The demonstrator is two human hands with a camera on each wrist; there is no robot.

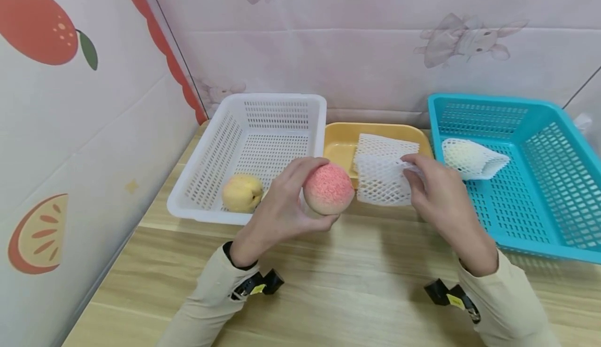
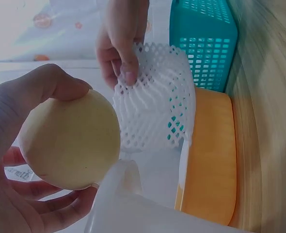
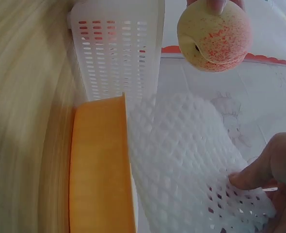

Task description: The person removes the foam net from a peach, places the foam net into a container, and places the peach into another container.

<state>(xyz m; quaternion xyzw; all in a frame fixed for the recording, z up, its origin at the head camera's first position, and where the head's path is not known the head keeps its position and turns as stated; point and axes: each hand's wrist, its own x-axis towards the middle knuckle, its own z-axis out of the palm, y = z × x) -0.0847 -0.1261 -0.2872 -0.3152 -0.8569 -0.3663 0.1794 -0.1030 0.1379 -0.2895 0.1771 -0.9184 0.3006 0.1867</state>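
My left hand (image 1: 286, 201) grips a round peach (image 1: 328, 189), pink on top and pale yellow below, with thumb and fingers curled about its sides. In the left wrist view the peach (image 2: 72, 141) shows its pale side. My right hand (image 1: 434, 193) pinches the edge of a white foam net sleeve (image 1: 382, 182) between thumb and fingers. The sleeve hangs over the front of the yellow tray (image 1: 335, 151), to the right of the peach and apart from it. In the right wrist view the net (image 3: 182, 160) spreads from the pinching thumb.
A white basket (image 1: 216, 143) on the left holds a yellowish peach (image 1: 241, 193), with another partly hidden behind my left hand. In the teal basket (image 1: 516, 242) on the right lies a fruit in a foam net (image 1: 471, 159). Another net (image 1: 387, 143) lies in the tray. Walls rise behind and left.
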